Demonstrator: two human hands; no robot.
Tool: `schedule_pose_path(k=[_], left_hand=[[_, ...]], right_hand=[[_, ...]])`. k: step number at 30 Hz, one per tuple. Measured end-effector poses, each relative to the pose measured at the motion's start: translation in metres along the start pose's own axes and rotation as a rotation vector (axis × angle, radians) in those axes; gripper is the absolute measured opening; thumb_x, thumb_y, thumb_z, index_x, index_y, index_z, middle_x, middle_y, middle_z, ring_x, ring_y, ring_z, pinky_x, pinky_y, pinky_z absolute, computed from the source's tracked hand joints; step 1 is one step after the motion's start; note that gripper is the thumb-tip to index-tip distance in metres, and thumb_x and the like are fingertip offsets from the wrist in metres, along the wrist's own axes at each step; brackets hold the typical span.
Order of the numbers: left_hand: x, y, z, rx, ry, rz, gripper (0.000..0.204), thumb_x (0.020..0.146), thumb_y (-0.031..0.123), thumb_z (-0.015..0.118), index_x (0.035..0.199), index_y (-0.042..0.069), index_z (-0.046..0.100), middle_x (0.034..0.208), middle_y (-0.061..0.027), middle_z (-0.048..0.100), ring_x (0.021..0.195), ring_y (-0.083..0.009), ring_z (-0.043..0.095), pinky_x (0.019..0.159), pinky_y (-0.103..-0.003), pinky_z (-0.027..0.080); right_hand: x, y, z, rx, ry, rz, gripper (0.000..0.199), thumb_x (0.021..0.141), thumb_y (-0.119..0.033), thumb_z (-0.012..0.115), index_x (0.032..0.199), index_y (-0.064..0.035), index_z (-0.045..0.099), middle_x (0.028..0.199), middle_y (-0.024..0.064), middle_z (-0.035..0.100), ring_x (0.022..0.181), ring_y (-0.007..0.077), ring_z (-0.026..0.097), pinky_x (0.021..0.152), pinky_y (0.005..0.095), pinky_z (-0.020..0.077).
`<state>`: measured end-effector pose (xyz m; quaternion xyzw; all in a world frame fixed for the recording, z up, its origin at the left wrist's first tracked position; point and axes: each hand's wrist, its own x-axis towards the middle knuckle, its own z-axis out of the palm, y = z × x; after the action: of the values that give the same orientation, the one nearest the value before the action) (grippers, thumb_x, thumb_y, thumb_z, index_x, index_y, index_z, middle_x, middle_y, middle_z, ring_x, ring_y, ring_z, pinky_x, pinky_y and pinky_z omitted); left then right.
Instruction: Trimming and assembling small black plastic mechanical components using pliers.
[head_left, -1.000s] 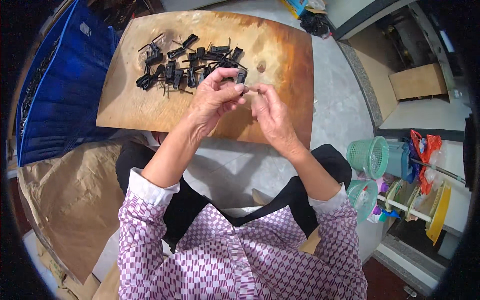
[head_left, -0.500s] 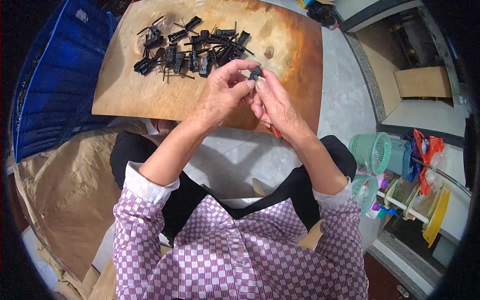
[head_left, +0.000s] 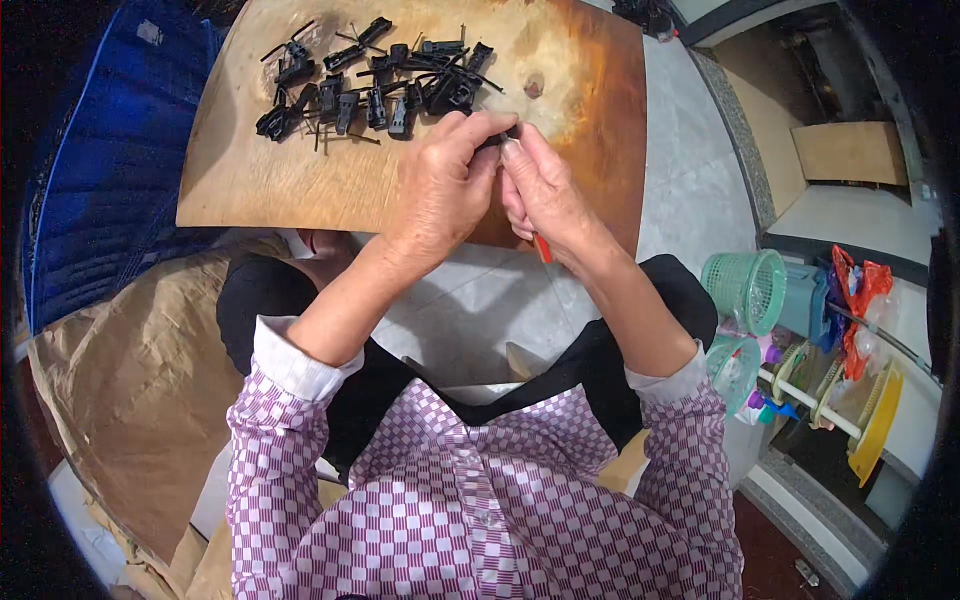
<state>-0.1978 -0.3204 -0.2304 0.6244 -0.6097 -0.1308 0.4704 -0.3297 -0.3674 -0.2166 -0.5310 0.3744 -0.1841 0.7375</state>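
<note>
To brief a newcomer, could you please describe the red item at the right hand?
Find the wooden board, then the right hand over its near edge. The slim red piece pokes out below that hand, its colour unlike the black parts nearby.

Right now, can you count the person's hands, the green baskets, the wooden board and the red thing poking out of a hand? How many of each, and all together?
Hands: 2 (left hand, right hand)
Green baskets: 2 (upper basket, lower basket)
Wooden board: 1
Red thing, poking out of the right hand: 1
Total: 6
</note>
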Motion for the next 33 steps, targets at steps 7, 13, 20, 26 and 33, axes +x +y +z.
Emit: schedule_pose_path(k=[7,13,20,26,33], left_hand=[[0.006,0.007,0.001,-0.146,-0.061,-0.156,0.025,0.082,-0.001,0.055,0.107,0.007,0.057,0.087,-0.0099,0.063,0.074,-0.0138,0.062,0.060,-0.028,0.049],[0.021,0.001,-0.017,-0.927,-0.018,-0.455,0.028,0.086,0.001,0.053,0.114,0.006,0.050,0.090,-0.0130,0.063,0.070,-0.0159,0.063,0.056,-0.025,0.050],[0.018,-0.011,-0.019,-1.365,-0.191,-0.605,0.035,0.087,0.003,0.054,0.121,0.002,0.044,0.093,-0.0118,0.060,0.072,-0.0184,0.064,0.059,-0.023,0.054],[0.018,-0.013,-0.018,-1.399,-0.176,-0.600,0.037,0.087,0.003,0.055,0.122,0.001,0.044,0.090,-0.0101,0.059,0.073,-0.0181,0.065,0.061,-0.023,0.055],[0.014,-0.003,-0.017,-1.320,-0.363,-0.560,0.035,0.087,0.005,0.056,0.121,0.005,0.049,0.087,-0.0031,0.059,0.069,-0.0145,0.062,0.062,-0.022,0.052]], right_hand=[[0.002,-0.004,-0.006,0.040,-0.040,0.028,0.029,0.097,-0.031,0.037,0.118,-0.0111,0.039,0.059,-0.0030,0.043,0.040,0.0031,0.034,0.036,0.0180,0.0283],[0.000,-0.005,-0.017,-0.122,0.075,-0.240,0.024,0.095,-0.023,0.046,0.112,-0.0068,0.045,0.070,0.0007,0.054,0.044,0.0038,0.042,0.040,0.0164,0.0342],[-0.009,-0.012,-0.021,0.025,0.031,-0.294,0.016,0.092,-0.017,0.052,0.103,-0.0049,0.052,0.083,0.0060,0.062,0.049,0.0049,0.050,0.042,0.0148,0.0366],[-0.011,-0.017,-0.017,0.021,0.027,-0.324,0.015,0.090,-0.016,0.054,0.101,-0.0051,0.053,0.080,0.0051,0.062,0.050,0.0056,0.052,0.042,0.0151,0.0374],[0.003,-0.010,-0.027,0.132,0.022,-0.315,0.016,0.089,-0.017,0.057,0.099,-0.0055,0.053,0.070,0.0021,0.058,0.049,0.0049,0.049,0.041,0.0162,0.0366]])
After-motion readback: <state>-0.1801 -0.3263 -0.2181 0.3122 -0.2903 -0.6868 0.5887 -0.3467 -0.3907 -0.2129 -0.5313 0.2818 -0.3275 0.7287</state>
